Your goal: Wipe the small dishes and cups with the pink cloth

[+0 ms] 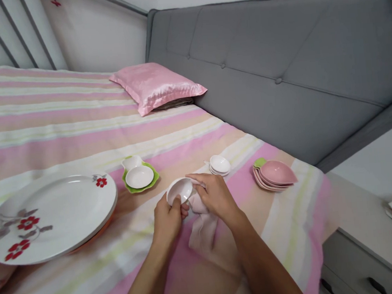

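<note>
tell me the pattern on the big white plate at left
Red flowers with greyish leaves on the white plate, best seen in the head view.

Soft, even light is spread across the bed (86,130) now; a glint is caught on the plate (59,215), a sheen on the pillow (157,82)! Right-hand corners are darkened, the left edge stretched.

Here's the bed (87,141) (pastel stripes, folks!) carrying stacked plates (69,200), a green dish (153,177), white bowls (220,165), pink dishes (277,174) and a pink pillow (158,82).
</note>
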A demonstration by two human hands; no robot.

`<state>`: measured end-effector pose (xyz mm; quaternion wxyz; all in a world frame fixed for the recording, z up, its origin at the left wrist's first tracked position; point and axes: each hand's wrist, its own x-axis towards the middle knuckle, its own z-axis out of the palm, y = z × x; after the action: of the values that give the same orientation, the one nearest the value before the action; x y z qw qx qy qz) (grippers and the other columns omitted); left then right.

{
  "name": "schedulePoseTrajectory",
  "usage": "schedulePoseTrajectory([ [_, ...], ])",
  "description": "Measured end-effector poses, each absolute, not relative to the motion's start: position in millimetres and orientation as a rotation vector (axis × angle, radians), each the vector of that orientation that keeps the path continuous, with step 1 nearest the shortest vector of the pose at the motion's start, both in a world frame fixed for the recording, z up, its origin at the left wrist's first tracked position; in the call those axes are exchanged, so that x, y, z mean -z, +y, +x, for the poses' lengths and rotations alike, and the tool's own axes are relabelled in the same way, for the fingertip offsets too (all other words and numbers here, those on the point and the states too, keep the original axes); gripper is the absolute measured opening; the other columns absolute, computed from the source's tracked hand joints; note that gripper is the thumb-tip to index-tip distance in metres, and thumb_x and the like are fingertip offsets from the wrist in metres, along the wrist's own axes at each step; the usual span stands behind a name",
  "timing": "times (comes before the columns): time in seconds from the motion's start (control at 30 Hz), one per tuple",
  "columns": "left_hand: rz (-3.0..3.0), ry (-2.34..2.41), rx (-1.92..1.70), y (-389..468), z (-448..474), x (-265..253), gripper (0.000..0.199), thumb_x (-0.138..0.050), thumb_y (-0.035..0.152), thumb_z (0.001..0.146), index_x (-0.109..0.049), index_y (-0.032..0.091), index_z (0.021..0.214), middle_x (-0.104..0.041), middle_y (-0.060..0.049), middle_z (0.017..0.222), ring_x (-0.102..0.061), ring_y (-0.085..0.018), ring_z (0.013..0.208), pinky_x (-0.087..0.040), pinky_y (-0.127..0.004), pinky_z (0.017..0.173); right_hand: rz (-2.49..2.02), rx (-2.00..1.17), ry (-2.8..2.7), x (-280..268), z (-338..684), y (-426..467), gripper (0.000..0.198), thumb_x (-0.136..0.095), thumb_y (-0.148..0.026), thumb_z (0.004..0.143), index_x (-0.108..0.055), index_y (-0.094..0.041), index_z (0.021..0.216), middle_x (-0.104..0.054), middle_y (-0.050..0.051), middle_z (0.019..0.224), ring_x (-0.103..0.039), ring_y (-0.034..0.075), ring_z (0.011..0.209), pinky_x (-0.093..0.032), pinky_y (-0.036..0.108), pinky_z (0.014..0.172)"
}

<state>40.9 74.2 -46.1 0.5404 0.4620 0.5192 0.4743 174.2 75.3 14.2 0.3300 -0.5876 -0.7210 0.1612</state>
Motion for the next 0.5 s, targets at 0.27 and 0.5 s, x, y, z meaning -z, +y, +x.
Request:
schedulePoseTrajectory([
  [0.27,0.785,1.174,-1.175,73,46,35,0.023,-0.056,0.033,0.069,-0.057,0.010,0.064,-0.061,-0.005,0.052,-0.051,-0.012,0.042,-0.039,-0.025,0.046,-1.722,-0.237,-1.752,-7,177,80,0.032,-0.053,-0.024,0.081,-0.063,-0.016,0.110,-0.062,0.010,0.117,-0.052,0.023,0.113,-0.039,0.037,0.099],
  [0.5,0.737,1.181,-1.220,70,46,25,0.024,-0.056,0.033,0.069,-0.058,0.010,0.060,-0.060,-0.004,0.050,-0.050,-0.011,0.042,-0.038,-0.024,0.046,-1.516,-0.238,-1.767,-10,158,77,0.028,-0.047,-0.029,0.087,-0.060,-0.019,0.110,-0.067,0.005,0.103,-0.060,0.017,0.093,-0.044,0.029,0.086],
])
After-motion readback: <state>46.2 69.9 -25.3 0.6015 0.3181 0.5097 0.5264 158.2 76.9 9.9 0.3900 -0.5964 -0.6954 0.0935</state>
